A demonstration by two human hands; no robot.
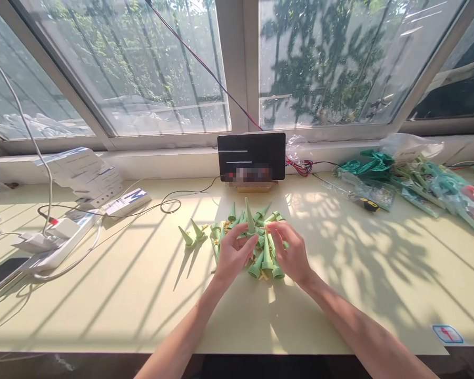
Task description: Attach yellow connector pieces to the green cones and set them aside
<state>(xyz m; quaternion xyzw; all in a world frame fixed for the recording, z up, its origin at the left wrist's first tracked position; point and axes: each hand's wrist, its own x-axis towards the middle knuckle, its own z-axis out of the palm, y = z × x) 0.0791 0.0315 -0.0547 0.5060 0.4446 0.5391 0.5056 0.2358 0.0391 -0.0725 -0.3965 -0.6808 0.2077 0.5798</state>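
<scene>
My left hand [234, 251] grips a green plastic cone-shaped spike [249, 218] by its wide base, with the tip pointing up. Beside it, my right hand [291, 250] has thumb and fingertips closed together over the pile; what they pinch is too small to make out. Under and around both hands lies a heap of similar green spikes [267, 257], mixed with small yellow pieces [264, 275]. Apart from the heap on the left, two green spikes [188, 239] stand point up, with yellow parts near their bases.
A dark tablet [252, 155] stands behind the heap by the window. On the left are a power strip [65, 239] with plugs, cables and a white box [127, 202]. Plastic bags [432, 184] and a black-and-yellow object [368, 204] lie at the right.
</scene>
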